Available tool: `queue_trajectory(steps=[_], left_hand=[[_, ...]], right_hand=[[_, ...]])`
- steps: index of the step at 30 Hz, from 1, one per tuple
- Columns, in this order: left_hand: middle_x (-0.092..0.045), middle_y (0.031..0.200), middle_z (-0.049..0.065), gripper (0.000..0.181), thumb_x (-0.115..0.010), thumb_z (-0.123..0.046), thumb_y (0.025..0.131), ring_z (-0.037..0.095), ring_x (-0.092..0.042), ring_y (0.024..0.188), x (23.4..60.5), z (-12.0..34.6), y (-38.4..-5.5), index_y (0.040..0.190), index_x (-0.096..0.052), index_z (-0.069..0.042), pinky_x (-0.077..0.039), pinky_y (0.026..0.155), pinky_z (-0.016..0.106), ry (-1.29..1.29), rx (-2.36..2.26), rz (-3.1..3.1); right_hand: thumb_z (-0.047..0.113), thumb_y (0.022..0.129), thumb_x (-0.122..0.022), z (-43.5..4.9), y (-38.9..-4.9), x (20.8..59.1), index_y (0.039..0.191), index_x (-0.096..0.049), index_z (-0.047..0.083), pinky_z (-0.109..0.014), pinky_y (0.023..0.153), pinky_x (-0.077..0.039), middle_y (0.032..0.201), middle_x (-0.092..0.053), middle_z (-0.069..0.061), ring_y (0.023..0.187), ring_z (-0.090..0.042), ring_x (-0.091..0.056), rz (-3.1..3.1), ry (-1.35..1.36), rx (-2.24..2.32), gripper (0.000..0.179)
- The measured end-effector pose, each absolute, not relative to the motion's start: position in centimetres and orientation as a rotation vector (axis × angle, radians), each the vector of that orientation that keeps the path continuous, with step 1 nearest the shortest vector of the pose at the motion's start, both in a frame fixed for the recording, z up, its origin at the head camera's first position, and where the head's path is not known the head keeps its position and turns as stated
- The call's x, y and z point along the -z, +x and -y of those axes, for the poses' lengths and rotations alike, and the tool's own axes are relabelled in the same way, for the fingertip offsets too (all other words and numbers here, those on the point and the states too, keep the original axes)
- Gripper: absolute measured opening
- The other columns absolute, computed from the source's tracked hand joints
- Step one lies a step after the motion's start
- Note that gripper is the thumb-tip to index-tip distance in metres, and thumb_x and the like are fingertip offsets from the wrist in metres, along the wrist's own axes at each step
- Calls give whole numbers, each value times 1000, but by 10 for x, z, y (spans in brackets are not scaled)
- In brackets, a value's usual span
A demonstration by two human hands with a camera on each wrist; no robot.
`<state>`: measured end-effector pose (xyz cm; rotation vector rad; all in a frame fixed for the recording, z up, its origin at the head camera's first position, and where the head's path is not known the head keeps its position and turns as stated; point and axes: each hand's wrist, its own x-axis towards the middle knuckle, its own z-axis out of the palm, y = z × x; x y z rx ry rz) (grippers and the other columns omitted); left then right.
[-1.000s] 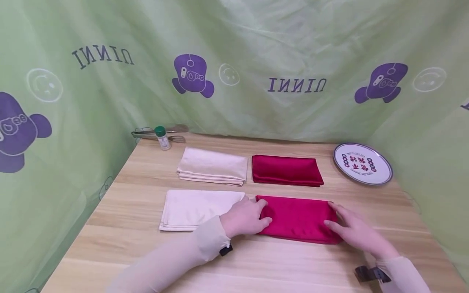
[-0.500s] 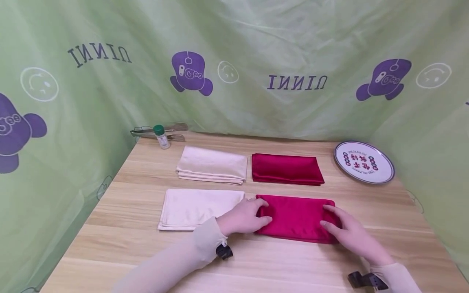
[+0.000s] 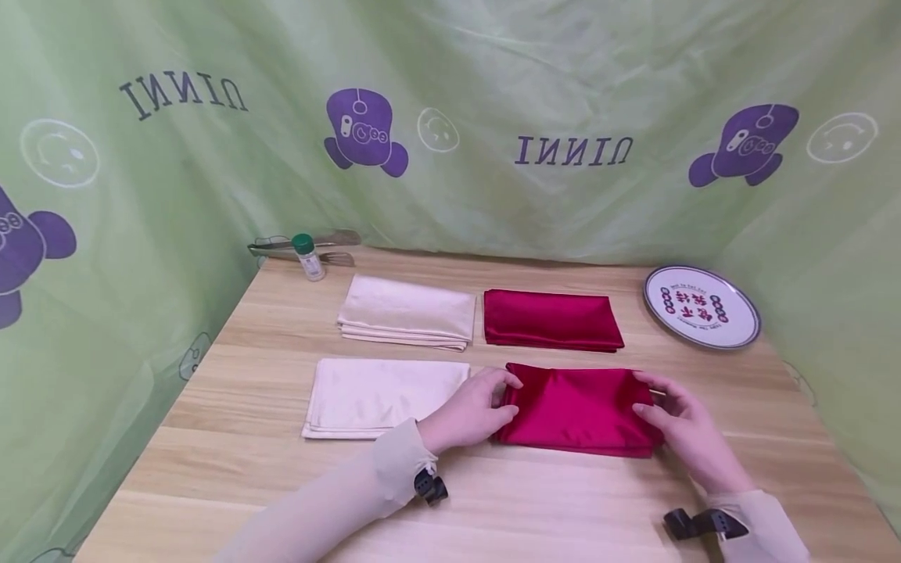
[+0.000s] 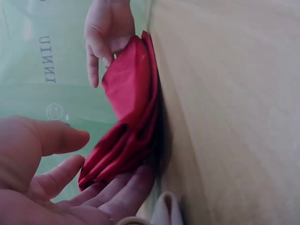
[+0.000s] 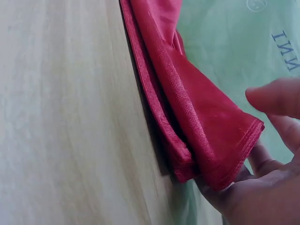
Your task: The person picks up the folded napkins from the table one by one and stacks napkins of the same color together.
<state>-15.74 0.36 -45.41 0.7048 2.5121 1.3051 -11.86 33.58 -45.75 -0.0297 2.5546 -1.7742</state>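
A folded red satin cloth (image 3: 577, 410) lies at the front right of the table, between my two hands. My left hand (image 3: 464, 410) is at its left end; in the left wrist view its fingers (image 4: 129, 197) reach under the bunched end of the cloth, while the thumb stands off it. At the right end is my right hand (image 3: 697, 442). In the right wrist view the fingers (image 5: 260, 161) reach under the cloth's raised layers (image 5: 211, 131), with the thumb apart from the fabric. Parts of the fingers are hidden beneath the cloth.
Folded pale pink cloths lie front left (image 3: 387, 395) and back left (image 3: 415, 309). Behind my hands is another folded red cloth (image 3: 552, 319). A plate (image 3: 739, 320) stands back right, and a green-capped shaker (image 3: 310, 262) beside tongs (image 3: 338, 238) back left. A green curtain (image 3: 493, 203) encloses the table.
The red cloth's ends have risen and its top has creased, with its left back corner shifted to the right. My right hand first moved inward, then back outward at the right end.
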Motion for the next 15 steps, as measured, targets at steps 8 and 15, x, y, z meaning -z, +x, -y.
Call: queue_trajectory(steps=[8, 15], left_hand=[[-55, 116, 2, 31, -67, -1, 86, 10, -58, 87, 459, -4, -166, 116, -64, -10, -50, 79, 24, 619, -1447, -2465], [-56, 118, 3, 36, -64, 5, 82, 8, -59, 80, 447, 1, -177, 115, -64, -11, -51, 72, 25, 622, -1495, -2466]], right_hand=[[2, 91, -66, -336, -125, 458, 132, -58, 0, -15, 77, -49, 119, -55, 16, 102, -1, -54, -2481, 99, 1845, 42], [0, 92, -64, -327, -139, 448, 127, -61, 0, -17, 74, -51, 120, -58, 14, 98, -1, -59, -2468, 76, 1919, 35]])
